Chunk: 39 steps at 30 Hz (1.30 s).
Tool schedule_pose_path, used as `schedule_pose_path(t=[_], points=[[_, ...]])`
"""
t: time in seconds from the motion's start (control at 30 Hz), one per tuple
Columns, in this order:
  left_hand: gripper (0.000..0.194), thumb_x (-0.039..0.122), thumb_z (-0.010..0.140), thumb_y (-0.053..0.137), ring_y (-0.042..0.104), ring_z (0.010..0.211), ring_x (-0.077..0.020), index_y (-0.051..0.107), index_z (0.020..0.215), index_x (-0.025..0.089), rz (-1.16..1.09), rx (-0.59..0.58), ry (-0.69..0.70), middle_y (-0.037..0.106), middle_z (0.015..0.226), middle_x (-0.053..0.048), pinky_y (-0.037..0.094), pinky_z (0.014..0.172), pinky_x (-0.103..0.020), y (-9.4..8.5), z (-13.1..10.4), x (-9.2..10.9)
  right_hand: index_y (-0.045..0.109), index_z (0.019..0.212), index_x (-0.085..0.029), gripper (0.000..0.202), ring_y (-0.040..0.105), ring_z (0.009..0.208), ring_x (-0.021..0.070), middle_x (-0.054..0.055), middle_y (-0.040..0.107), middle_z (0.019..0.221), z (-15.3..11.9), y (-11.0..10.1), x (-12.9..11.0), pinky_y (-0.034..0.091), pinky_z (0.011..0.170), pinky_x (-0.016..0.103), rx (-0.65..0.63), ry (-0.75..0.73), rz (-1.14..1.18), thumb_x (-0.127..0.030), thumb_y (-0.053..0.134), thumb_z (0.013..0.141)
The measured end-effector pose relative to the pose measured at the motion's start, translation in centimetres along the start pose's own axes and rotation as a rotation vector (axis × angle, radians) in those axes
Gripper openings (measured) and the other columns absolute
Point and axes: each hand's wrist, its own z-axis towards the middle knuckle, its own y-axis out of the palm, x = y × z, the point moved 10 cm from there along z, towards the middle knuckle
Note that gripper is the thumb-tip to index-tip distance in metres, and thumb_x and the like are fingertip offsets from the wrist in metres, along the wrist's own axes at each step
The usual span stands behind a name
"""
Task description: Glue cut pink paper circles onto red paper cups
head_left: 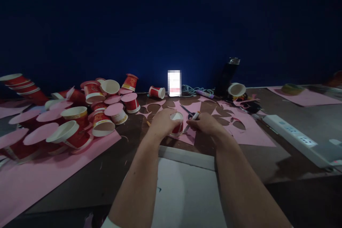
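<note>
Grips red-and-white paper cup in left hand, over cut pink paper on dark table, and pinches slim white stick in right hand, just beside the cup and near scissors.

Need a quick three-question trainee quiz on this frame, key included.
1. What does the right hand hold? A) spoon B) pen C) ruler
2. True or false: the power strip lies to the right of the scissors.
3. Fill in: the left hand grasps a red-and-white ____.

Key: 1. B; 2. True; 3. cup.
</note>
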Motion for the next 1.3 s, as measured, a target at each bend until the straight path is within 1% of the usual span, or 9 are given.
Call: schedule_pose_path(t=[0.1, 0.2, 0.3, 0.47, 0.6, 0.73, 0.97, 1.13, 1.3], points=[[0.045, 0.033, 0.072, 0.064, 0.056, 0.115, -0.0217, 0.066, 0.115, 0.018, -0.016, -0.009, -0.013, 0.063, 0.124, -0.007, 0.04, 0.098, -0.029, 0.2, 0.1, -0.2, 0.063, 0.058, -0.016, 0.029, 0.056, 0.046, 0.0102, 0.003, 0.065, 0.055, 0.0, -0.3, -0.3, 0.038, 0.046, 0.02, 0.031, 0.003, 0.014, -0.035, 0.062, 0.08], [0.048, 0.034, 0.072, 0.065, 0.056, 0.115, -0.0221, 0.065, 0.117, 0.018, -0.019, -0.022, -0.039, 0.062, 0.125, -0.007, 0.04, 0.098, -0.03, 0.3, 0.1, -0.4, 0.06, 0.06, -0.016, 0.027, 0.056, 0.044, 0.0098, 0.004, 0.066, 0.057, 0.2, -0.4, -0.3, 0.038, 0.044, 0.019, 0.058, 0.004, 0.067, -0.031, 0.06, 0.081], [0.048, 0.034, 0.073, 0.064, 0.054, 0.117, -0.0225, 0.064, 0.118, 0.018, -0.019, -0.028, -0.046, 0.062, 0.126, -0.006, 0.04, 0.099, -0.03, 0.3, 0.1, -0.4, 0.059, 0.062, -0.016, 0.026, 0.058, 0.044, 0.0108, 0.004, 0.066, 0.059, 0.6, -0.1, -0.2, 0.04, 0.044, 0.019, 0.065, -0.008, 0.109, -0.032, 0.06, 0.082], [0.051, 0.035, 0.072, 0.064, 0.054, 0.117, -0.0236, 0.063, 0.12, 0.018, -0.005, -0.035, -0.064, 0.061, 0.127, -0.007, 0.04, 0.099, -0.032, 0.3, 0.0, -0.5, 0.061, 0.063, -0.014, 0.025, 0.06, 0.044, 0.0101, 0.005, 0.067, 0.059, 0.6, -0.7, -0.4, 0.04, 0.043, 0.017, 0.13, -0.012, 0.09, -0.031, 0.06, 0.082], [0.048, 0.033, 0.073, 0.064, 0.054, 0.119, -0.0232, 0.063, 0.119, 0.02, 0.0, -0.038, -0.054, 0.06, 0.128, -0.007, 0.04, 0.099, -0.031, 0.3, 0.0, -0.4, 0.062, 0.062, -0.014, 0.028, 0.061, 0.046, 0.0107, 0.007, 0.069, 0.063, 0.7, -1.0, -0.7, 0.042, 0.045, 0.018, 0.154, -0.024, 0.101, -0.031, 0.058, 0.083], [0.048, 0.034, 0.073, 0.064, 0.053, 0.12, -0.0242, 0.064, 0.119, 0.019, -0.001, -0.041, -0.044, 0.06, 0.128, -0.007, 0.039, 0.1, -0.033, 0.3, 0.0, -0.3, 0.063, 0.062, -0.013, 0.03, 0.063, 0.049, 0.011, 0.008, 0.07, 0.064, 1.4, -0.8, -0.4, 0.043, 0.047, 0.017, 0.163, -0.025, 0.119, -0.033, 0.057, 0.084], [0.052, 0.036, 0.072, 0.064, 0.053, 0.119, -0.0241, 0.063, 0.12, 0.017, 0.012, -0.048, -0.027, 0.06, 0.128, -0.009, 0.039, 0.1, -0.032, 0.3, 0.1, -0.2, 0.065, 0.059, -0.013, 0.033, 0.064, 0.052, 0.0124, 0.007, 0.07, 0.061, 2.0, -0.9, -0.7, 0.044, 0.052, 0.019, 0.182, -0.066, 0.091, -0.033, 0.056, 0.084], [0.051, 0.038, 0.072, 0.064, 0.055, 0.117, -0.0238, 0.064, 0.119, 0.017, 0.021, -0.047, -0.021, 0.061, 0.127, -0.01, 0.04, 0.098, -0.031, 0.2, 0.1, -0.1, 0.066, 0.064, -0.013, 0.031, 0.066, 0.058, 0.0137, 0.008, 0.07, 0.064, 3.1, -0.2, -0.2, 0.046, 0.055, 0.019, 0.175, -0.078, 0.135, -0.036, 0.056, 0.083], [0.048, 0.038, 0.072, 0.064, 0.06, 0.107, -0.0234, 0.066, 0.116, 0.02, 0.06, -0.047, -0.017, 0.064, 0.122, -0.008, 0.045, 0.09, -0.031, 0.1, 0.2, 0.1, 0.067, 0.071, -0.012, 0.03, 0.065, 0.057, 0.0128, 0.009, 0.071, 0.071, 4.1, 1.0, 0.3, 0.047, 0.055, 0.019, 0.153, -0.069, 0.199, -0.035, 0.054, 0.084]])
